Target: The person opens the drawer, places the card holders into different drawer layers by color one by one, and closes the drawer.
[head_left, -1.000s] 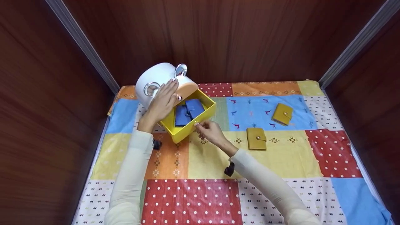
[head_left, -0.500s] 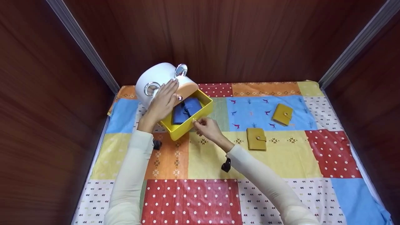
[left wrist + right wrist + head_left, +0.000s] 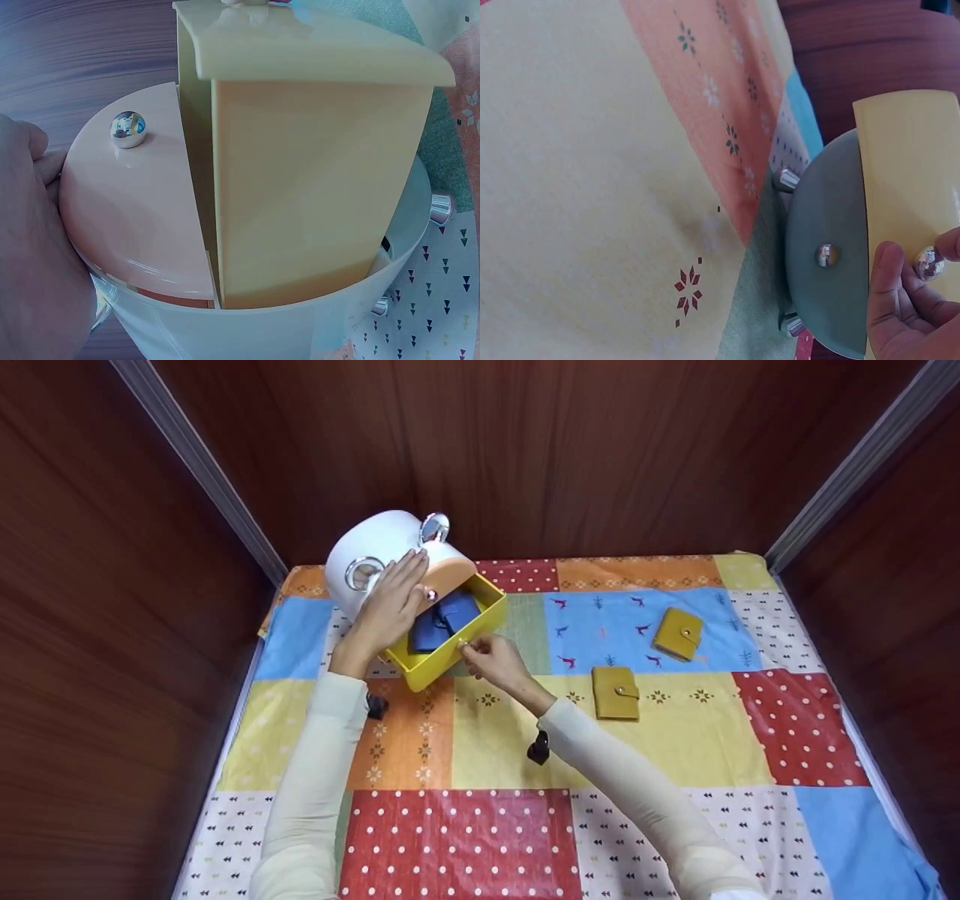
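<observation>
A rounded white storage box (image 3: 379, 534) with shiny ear-like rings stands at the table's back left. Its yellow drawer (image 3: 442, 661) is partly pulled out, below a shut orange drawer (image 3: 450, 576) that has its own silver knob. Two blue card wallets (image 3: 459, 612) lie overlapping inside the yellow drawer. My left hand (image 3: 390, 607) rests on top of the box with fingers straight; the left wrist view catches it beside the orange front (image 3: 135, 210). With thumb and fingers, my right hand (image 3: 495, 660) pinches the yellow drawer's silver knob (image 3: 930, 264).
Two mustard card wallets lie to the right on the patchwork cloth (image 3: 465, 840), one nearer (image 3: 615, 694) and one farther back (image 3: 678, 634). Dark wood-grain panels (image 3: 525, 457) rise behind and at both sides of the table.
The yellow drawer has slid a little farther into the box, carrying the blue wallets along. My right hand moved up and left with its knob. My left hand stayed in place.
</observation>
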`<act>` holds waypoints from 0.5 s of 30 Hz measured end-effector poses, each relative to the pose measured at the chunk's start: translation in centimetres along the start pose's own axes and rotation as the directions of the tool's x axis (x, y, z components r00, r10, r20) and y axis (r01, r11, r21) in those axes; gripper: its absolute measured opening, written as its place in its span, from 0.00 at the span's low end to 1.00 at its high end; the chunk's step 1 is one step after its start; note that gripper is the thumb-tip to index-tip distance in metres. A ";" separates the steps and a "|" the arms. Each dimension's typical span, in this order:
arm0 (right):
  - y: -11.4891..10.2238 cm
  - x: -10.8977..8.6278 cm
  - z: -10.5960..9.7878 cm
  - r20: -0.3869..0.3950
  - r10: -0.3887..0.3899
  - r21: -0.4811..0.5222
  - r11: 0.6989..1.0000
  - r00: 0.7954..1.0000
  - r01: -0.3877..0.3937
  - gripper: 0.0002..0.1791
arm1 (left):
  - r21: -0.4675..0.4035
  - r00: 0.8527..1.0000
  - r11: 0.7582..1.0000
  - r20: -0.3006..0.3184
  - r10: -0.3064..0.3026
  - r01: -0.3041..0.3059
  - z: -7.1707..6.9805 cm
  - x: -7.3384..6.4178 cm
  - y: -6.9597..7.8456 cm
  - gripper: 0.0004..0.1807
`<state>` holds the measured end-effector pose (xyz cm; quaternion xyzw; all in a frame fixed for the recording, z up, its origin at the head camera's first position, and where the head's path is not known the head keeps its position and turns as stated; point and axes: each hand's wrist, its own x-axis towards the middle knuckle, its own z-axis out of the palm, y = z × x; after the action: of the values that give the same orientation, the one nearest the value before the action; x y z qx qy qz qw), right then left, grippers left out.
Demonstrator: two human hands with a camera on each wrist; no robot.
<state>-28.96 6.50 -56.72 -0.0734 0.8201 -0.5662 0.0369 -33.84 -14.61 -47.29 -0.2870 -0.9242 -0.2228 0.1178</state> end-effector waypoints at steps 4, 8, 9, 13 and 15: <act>-0.1 0.4 0.1 0.015 0.000 -0.007 1.000 1.000 0.000 0.17 | 0.005 1.000 1.000 -0.009 0.012 -0.012 -0.1 0.0 0.0 0.26; -0.3 0.7 0.3 0.019 0.002 -0.011 1.000 1.000 -0.002 0.16 | 0.005 1.000 1.000 -0.012 0.010 -0.010 0.0 -0.1 0.0 0.26; -0.3 0.8 0.3 0.021 0.002 -0.009 1.000 1.000 -0.002 0.16 | 0.004 1.000 1.000 -0.011 0.009 -0.009 0.0 -0.1 0.0 0.26; -0.2 1.3 0.6 0.022 -0.007 -0.021 1.000 1.000 0.007 0.16 | -0.003 1.000 1.000 -0.008 0.009 -0.009 0.0 -0.1 0.0 0.26; -0.3 1.6 0.7 0.021 -0.011 -0.030 0.999 1.000 0.012 0.16 | -0.002 1.000 1.000 -0.007 0.008 -0.008 0.0 -0.1 -0.1 0.26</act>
<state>-30.37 5.50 -56.71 -0.0847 0.8277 -0.5531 0.0412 -33.83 -14.70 -47.28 -0.2902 -0.9223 -0.2244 0.1216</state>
